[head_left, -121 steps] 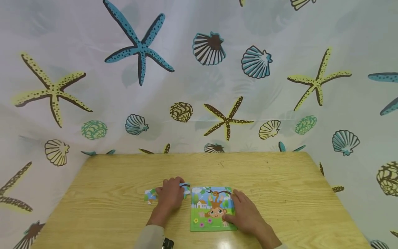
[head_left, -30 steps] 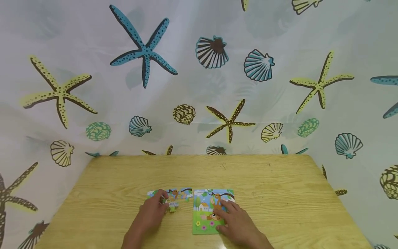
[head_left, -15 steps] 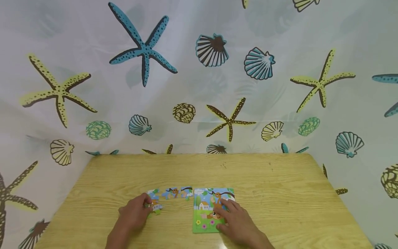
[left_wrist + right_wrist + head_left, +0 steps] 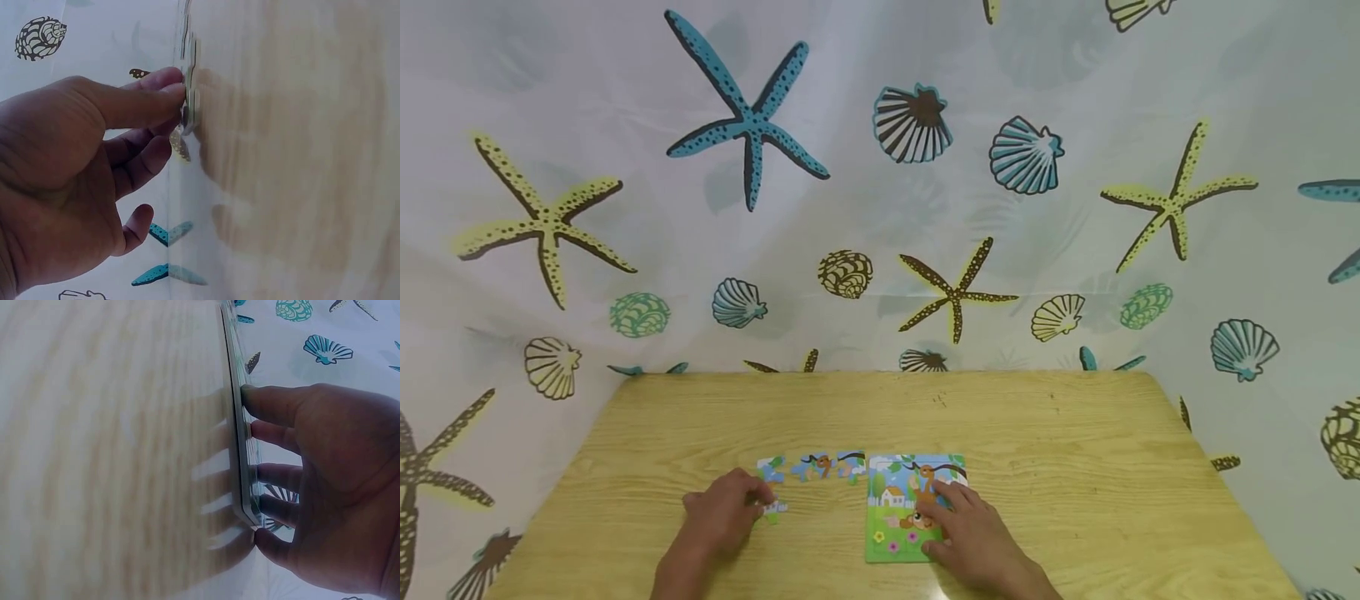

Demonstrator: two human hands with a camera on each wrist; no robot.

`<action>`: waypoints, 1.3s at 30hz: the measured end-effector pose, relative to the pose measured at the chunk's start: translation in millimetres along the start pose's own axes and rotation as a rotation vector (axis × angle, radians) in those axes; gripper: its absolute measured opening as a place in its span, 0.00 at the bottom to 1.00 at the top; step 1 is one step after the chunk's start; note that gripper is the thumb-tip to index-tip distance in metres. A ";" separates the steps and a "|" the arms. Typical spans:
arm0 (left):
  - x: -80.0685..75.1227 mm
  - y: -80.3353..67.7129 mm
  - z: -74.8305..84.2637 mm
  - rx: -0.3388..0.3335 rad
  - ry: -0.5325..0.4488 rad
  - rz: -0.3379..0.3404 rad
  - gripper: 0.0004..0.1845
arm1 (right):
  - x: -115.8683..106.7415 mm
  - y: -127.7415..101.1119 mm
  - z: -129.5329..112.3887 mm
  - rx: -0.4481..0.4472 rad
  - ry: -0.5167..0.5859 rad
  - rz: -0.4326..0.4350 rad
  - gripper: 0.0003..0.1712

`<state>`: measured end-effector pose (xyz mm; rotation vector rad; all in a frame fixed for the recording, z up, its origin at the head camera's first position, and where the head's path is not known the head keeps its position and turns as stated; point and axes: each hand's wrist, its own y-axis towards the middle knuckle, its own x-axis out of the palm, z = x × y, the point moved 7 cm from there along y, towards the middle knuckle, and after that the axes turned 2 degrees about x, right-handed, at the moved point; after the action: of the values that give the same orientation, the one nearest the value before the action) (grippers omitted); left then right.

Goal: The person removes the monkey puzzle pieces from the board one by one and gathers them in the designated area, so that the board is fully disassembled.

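Observation:
A green-framed puzzle board (image 4: pixel 891 508) with a monkey picture lies near the front of the wooden table (image 4: pixel 1060 450). My right hand (image 4: pixel 929 523) rests on the board's right half, fingers spread and fairly straight. In the right wrist view the fingertips (image 4: pixel 249 395) press on the thin board (image 4: pixel 239 450). My left hand (image 4: pixel 762 498) is left of the board and pinches a small puzzle piece (image 4: pixel 774 507) that lies on the table. In the left wrist view the thumb and forefinger of my left hand (image 4: pixel 178 100) meet on that piece (image 4: pixel 190 94).
Three loose pieces lie in a row behind my left hand: one at the left (image 4: pixel 770 469), one in the middle (image 4: pixel 816 465), one beside the board (image 4: pixel 851 464). A sheet printed with starfish and shells (image 4: pixel 880 208) hangs behind and round the table.
My left hand has drawn the small piece leftward, away from the board, to a spot below the leftmost loose piece. The right hand has stayed on the board.

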<state>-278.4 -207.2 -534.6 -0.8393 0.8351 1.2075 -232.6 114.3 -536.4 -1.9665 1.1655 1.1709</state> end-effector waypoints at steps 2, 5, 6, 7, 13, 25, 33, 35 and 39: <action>1.9 0.6 4.1 0.013 -0.029 0.000 0.06 | -0.9 -0.3 0.2 0.005 0.005 -0.005 0.28; 4.6 0.5 18.6 0.050 -0.070 0.015 0.05 | -1.3 -0.4 0.9 0.008 0.003 -0.012 0.28; 5.5 0.3 25.6 0.064 -0.082 0.023 0.05 | -1.2 -0.2 1.4 0.010 -0.002 -0.016 0.28; 6.2 0.3 33.8 0.077 -0.092 0.034 0.05 | -1.3 0.2 2.0 0.012 -0.007 -0.018 0.29; 26.2 6.1 76.0 0.177 -0.071 0.067 0.05 | 2.7 1.1 7.6 0.022 -0.003 -0.022 0.30; 59.1 15.3 140.2 0.372 -0.061 0.029 0.07 | -2.9 3.4 15.5 0.020 0.095 0.070 0.28; 73.4 11.7 164.1 0.366 -0.020 -0.084 0.20 | -7.5 -5.0 25.7 0.158 0.027 0.072 0.35; 76.9 12.8 166.7 0.342 0.006 -0.095 0.24 | -7.0 -6.8 27.9 0.180 0.012 0.073 0.37; 84.4 18.3 171.1 0.302 0.096 -0.076 0.29 | -5.8 -9.5 31.7 0.196 0.004 0.064 0.38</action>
<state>-267.3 -15.9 -534.1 -0.6793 1.0249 0.9504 -238.1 146.3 -545.4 -1.7969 1.3024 1.0421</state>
